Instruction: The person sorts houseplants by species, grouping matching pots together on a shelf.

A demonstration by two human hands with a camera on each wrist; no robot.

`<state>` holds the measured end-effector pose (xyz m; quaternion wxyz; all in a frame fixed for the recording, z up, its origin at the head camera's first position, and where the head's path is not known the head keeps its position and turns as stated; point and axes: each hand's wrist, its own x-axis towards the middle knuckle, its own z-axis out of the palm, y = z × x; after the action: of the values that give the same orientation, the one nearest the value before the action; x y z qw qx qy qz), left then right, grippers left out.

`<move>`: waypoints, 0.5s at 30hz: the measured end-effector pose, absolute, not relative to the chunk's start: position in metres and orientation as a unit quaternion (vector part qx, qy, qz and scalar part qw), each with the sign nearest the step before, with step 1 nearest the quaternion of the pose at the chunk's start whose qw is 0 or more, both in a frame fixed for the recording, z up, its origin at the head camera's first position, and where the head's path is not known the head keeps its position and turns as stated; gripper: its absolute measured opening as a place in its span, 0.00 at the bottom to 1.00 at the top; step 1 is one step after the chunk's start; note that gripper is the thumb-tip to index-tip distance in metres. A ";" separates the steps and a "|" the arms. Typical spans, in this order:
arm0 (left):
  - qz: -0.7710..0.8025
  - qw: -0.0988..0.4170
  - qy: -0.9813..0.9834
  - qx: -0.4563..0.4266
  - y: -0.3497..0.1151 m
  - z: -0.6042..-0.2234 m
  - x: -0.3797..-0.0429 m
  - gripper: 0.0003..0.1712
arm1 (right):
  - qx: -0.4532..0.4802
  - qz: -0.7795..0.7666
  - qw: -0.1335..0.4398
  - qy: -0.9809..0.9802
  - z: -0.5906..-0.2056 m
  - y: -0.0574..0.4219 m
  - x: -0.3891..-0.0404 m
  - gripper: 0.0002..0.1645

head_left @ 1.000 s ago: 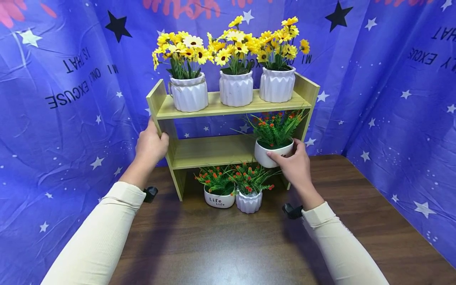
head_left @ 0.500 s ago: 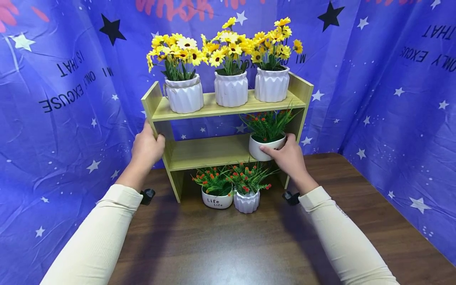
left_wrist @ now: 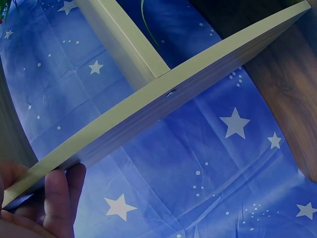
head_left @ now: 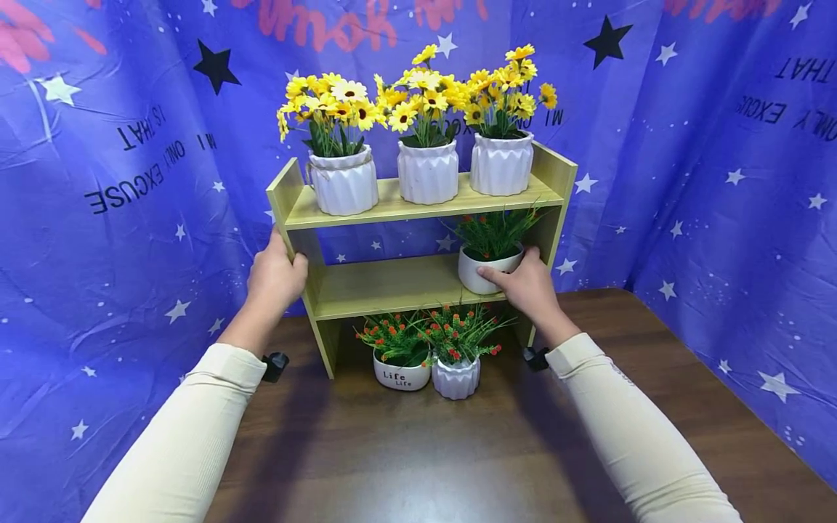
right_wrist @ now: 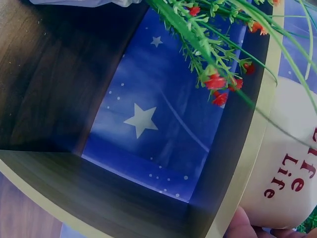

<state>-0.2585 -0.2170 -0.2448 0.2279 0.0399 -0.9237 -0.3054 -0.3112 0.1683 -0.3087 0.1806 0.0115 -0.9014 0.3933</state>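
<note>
In the head view my left hand [head_left: 276,277] grips the left side panel of a light wooden two-tier shelf [head_left: 375,285], thumb on the inner side. The left wrist view shows the fingers [left_wrist: 58,201] curled round that panel's edge. My right hand [head_left: 531,289] holds a white oval pot [head_left: 472,273] of green plants with small red flowers at the right end of the middle board. Its thumb lies across the pot's front. Red "Life" lettering shows on the pot in the right wrist view, with only fingertips [right_wrist: 240,225] visible there.
Three white pots of yellow flowers, such as the middle pot [head_left: 428,174], stand on the top board. Below, an oval "Life" pot [head_left: 400,376] and a fluted pot [head_left: 456,379] stand on the brown table [head_left: 392,450]. A blue starry curtain [head_left: 706,218] surrounds the back.
My right hand has moved the oval pot inward and slightly left, lowering it at the middle board. The left hand keeps its grip on the side panel. The head view has shifted slightly.
</note>
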 end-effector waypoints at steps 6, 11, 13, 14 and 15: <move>-0.309 0.233 -0.921 0.041 -0.215 -0.248 -0.258 0.29 | 0.015 0.398 0.193 -0.897 -0.312 0.168 -0.316 0.57; -0.310 0.225 -0.923 0.039 -0.215 -0.248 -0.258 0.29 | 0.012 0.424 0.195 -0.884 -0.316 0.165 -0.314 0.57; -0.311 0.226 -0.922 0.038 -0.215 -0.248 -0.258 0.30 | 0.010 0.435 0.196 -0.879 -0.317 0.164 -0.313 0.59; -0.313 0.227 -0.922 0.038 -0.215 -0.248 -0.258 0.30 | 0.008 0.437 0.195 -0.878 -0.317 0.163 -0.312 0.59; -0.314 0.227 -0.921 0.039 -0.215 -0.248 -0.258 0.30 | 0.007 0.440 0.192 -0.877 -0.317 0.163 -0.312 0.60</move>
<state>-0.2577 -0.2146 -0.2482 0.2274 0.0386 -0.9211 -0.3137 -0.3115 0.1626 -0.3170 0.1920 0.0071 -0.8774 0.4397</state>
